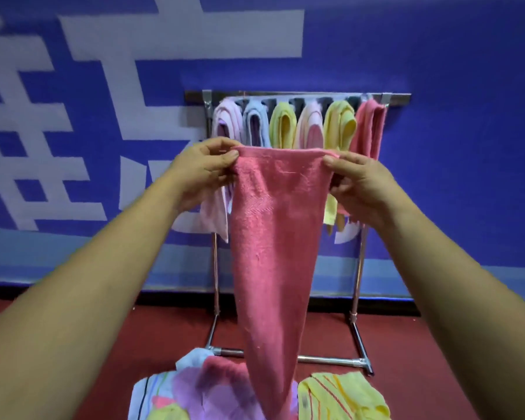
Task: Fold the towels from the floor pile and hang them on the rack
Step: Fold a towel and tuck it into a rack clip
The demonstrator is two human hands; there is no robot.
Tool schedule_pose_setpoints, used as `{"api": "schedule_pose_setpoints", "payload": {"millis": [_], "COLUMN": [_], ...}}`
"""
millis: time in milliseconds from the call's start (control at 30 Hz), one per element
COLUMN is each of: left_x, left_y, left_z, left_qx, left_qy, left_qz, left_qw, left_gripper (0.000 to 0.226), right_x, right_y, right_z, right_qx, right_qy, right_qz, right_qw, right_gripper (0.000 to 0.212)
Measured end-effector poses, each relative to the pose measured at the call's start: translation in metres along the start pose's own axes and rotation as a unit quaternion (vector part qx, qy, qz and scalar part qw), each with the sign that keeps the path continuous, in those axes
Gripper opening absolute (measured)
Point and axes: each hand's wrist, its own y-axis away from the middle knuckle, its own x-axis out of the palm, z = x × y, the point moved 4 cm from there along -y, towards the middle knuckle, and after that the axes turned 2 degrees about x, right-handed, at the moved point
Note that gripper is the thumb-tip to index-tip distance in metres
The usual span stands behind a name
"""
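— What have you got hold of?
— The pink towel [273, 237]. My left hand [200, 174] pinches its top left corner and my right hand [364, 183] pinches the top right one, thumbs over the hem. It hangs in front of the rack [297, 97], its tail reaching down to the pile [194, 392] on the floor [103, 344].
— How will it handle?
— Soft, light and limp, I'd say; it sags to a point. It's best held by the top corners and stretched taut, or the fold will go crooked.

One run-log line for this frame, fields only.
step: pink towel held up | left hand: pinches its top corner | right hand: pinches other top corner | rack: six hung towels | floor pile: present
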Motion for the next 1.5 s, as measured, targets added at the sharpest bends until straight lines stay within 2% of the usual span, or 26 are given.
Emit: {"api": "schedule_pose_setpoints", "payload": {"millis": [33, 67, 133, 167, 400, 467, 533, 667, 767, 833, 867, 967, 1067, 1167, 1300, 1367, 1433, 1500], "left_x": [0.000, -0.001, -0.006, -0.010, 0.001, 0.002, 0.001, -0.003, 0.000, 0.002, 0.003, 0.010, 0.028, 0.046, 0.063, 0.067, 0.067, 0.064], "left_y": [-0.002, -0.004, -0.006, -0.007, -0.006, -0.005, -0.004, -0.005, -0.004, -0.002, 0.000, 0.005, 0.016, 0.023, 0.026, 0.026, 0.023, 0.019], "left_z": [-0.010, -0.015, -0.019, -0.022, -0.041, -0.042, -0.043, -0.042, -0.043, -0.042, -0.042, -0.039, -0.044, -0.052, -0.064, -0.067, -0.068, -0.070], "left_qx": [-0.007, -0.016, -0.035, -0.041, -0.033, -0.015, 0.008, 0.020, 0.019, -0.010, -0.031, -0.069, -0.059, -0.039, -0.021, -0.009, 0.030, 0.079], "left_qy": [-0.022, -0.084, -0.182, -0.188, -0.209, -0.245, -0.294, -0.320, -0.352, -0.376, -0.374, -0.290, -0.217, -0.172, -0.199, -0.224, -0.315, -0.413], "left_qz": [0.027, 0.054, 0.061, 0.049, 0.044, 0.055, 0.059, 0.045, 0.054, 0.077, 0.092, 0.155, 0.214, 0.268, 0.346, 0.356, 0.323, 0.258], "left_qw": [0.999, 0.995, 0.981, 0.980, 0.976, 0.968, 0.954, 0.946, 0.934, 0.923, 0.922, 0.942, 0.951, 0.947, 0.917, 0.907, 0.892, 0.870], "left_gripper": [0.021, 0.021, 0.022, 0.023, 0.015, 0.006, 0.012, 0.012, 0.012, 0.018, 0.013, 0.012, 0.006, 0.025, 0.023, 0.024, 0.019, 0.015], "right_x": [0.003, 0.004, -0.003, -0.007, -0.013, -0.017, -0.019, -0.020, -0.017, -0.015, -0.015, -0.016, -0.017, -0.016, -0.008, -0.004, 0.001, 0.008], "right_y": [-0.001, -0.002, -0.007, -0.010, -0.011, -0.012, -0.013, -0.014, -0.015, -0.015, -0.016, -0.017, -0.019, -0.023, -0.025, -0.025, -0.024, -0.022], "right_z": [0.011, 0.017, 0.018, 0.019, 0.028, 0.028, 0.029, 0.028, 0.029, 0.032, 0.033, 0.035, 0.033, 0.029, 0.024, 0.021, 0.019, 0.017], "right_qx": [0.012, 0.023, 0.020, 0.011, -0.029, -0.037, -0.050, -0.026, -0.011, -0.012, -0.011, 0.000, 0.034, 0.065, 0.080, 0.085, 0.093, 0.103], "right_qy": [-0.008, 0.032, 0.179, 0.222, 0.246, 0.262, 0.273, 0.326, 0.359, 0.371, 0.375, 0.357, 0.318, 0.293, 0.247, 0.214, 0.188, 0.157], "right_qz": [0.026, 0.032, -0.017, -0.043, -0.089, -0.100, -0.101, -0.091, -0.083, -0.085, -0.090, -0.097, -0.104, -0.105, -0.075, -0.059, -0.044, -0.025], "right_qw": [1.000, 0.999, 0.984, 0.974, 0.965, 0.959, 0.956, 0.940, 0.930, 0.925, 0.923, 0.929, 0.942, 0.948, 0.963, 0.971, 0.977, 0.982], "right_gripper": [0.021, 0.020, 0.015, 0.014, 0.010, 0.012, 0.012, 0.037, 0.020, 0.017, 0.017, 0.015, 0.012, 0.015, 0.013, 0.013, 0.013, 0.012]}}
